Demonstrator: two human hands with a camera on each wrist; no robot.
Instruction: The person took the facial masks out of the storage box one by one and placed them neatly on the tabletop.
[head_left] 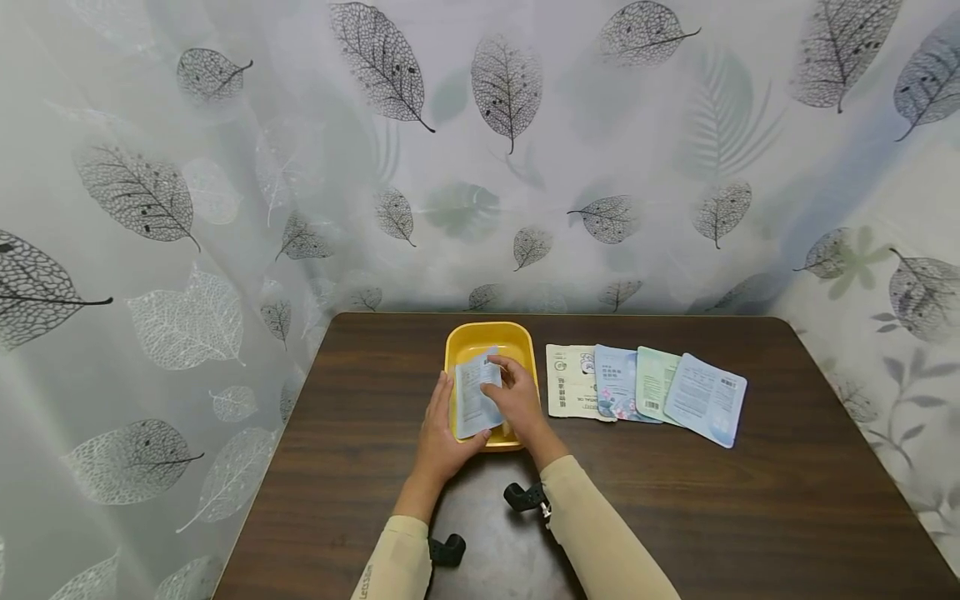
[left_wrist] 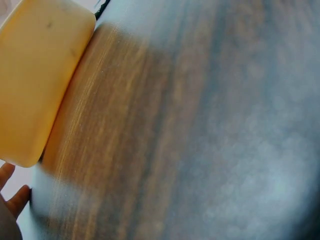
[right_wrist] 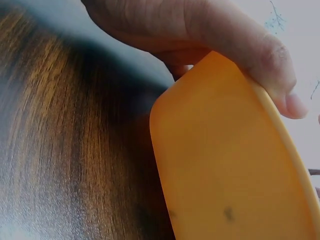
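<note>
A shallow yellow plastic tray (head_left: 491, 329) sits on the table, with a light blue face mask packet (head_left: 472, 396) lying over its inside, small print facing up. My left hand (head_left: 444, 437) holds the tray at its near left corner. Its fingers run along the left wall, and its thumb (right_wrist: 292, 102) hooks over the near rim in the right wrist view. My right hand (head_left: 519, 400) reaches in over the tray's right side and pinches the packet's right edge between thumb and fingers. In the left wrist view, the tray's outer wall (left_wrist: 45, 75) and two fingertips (left_wrist: 19, 197) show.
Right of the tray, several flat packets overlap in a row: a cream one (head_left: 572, 379), a blue flowered one (head_left: 617, 375), a pale green one (head_left: 654, 375) and a pale blue one (head_left: 707, 396). They lie on a dark wooden table (head_left: 675, 500), with a leaf-patterned curtain (head_left: 465, 167) behind.
</note>
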